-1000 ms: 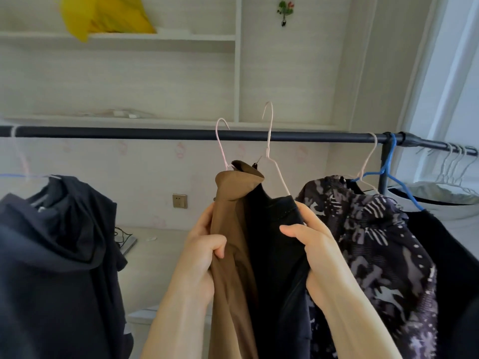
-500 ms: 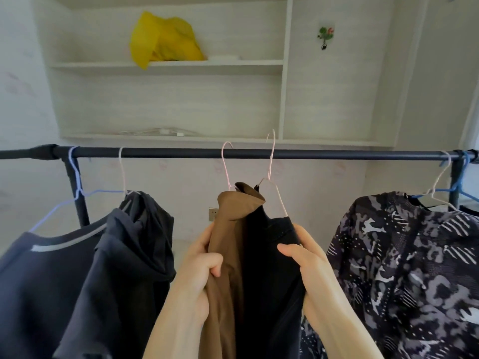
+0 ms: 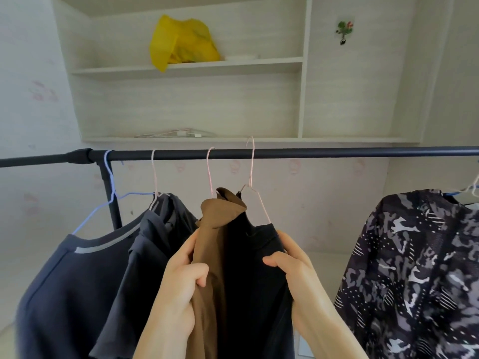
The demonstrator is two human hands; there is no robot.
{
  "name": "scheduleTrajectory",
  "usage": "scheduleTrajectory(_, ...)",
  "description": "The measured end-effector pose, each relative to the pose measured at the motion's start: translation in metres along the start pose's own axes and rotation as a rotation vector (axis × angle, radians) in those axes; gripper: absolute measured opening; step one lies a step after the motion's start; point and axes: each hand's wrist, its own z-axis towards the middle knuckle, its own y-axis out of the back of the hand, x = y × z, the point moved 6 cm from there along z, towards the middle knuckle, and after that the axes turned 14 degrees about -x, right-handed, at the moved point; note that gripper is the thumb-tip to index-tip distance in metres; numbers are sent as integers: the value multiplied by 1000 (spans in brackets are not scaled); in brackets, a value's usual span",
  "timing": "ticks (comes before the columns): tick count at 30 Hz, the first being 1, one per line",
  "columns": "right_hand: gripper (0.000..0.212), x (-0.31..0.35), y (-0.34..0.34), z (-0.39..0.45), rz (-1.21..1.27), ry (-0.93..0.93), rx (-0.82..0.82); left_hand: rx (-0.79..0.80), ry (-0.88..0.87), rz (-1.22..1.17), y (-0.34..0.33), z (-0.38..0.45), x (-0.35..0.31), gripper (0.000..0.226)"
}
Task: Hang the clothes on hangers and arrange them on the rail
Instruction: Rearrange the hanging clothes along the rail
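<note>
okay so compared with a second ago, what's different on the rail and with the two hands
The brown garment and black garment, on their hangers, have slid left along the rail, away from the patterned jacket and up against the dark grey shirts. The view panned left too. The left hand still grips the brown one, the right hand the black one.

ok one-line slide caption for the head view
Left hand grips a brown garment, right hand a black one, both on hangers at the rail.
</note>
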Motion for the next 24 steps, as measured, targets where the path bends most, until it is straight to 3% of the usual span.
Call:
scheduleTrajectory(9, 50, -13, -16, -4, -4, -18, -5, -56, 30, -63, 21, 5, 0, 83)
scheduleTrajectory(18, 46, -24, -19, -6, -5, -40, 14, -68, 26, -74, 27, 9, 10, 91)
scheduleTrajectory(24, 55, -29, -19, -7, -1, -52, 27, -115, 20, -74, 31, 0, 1, 86)
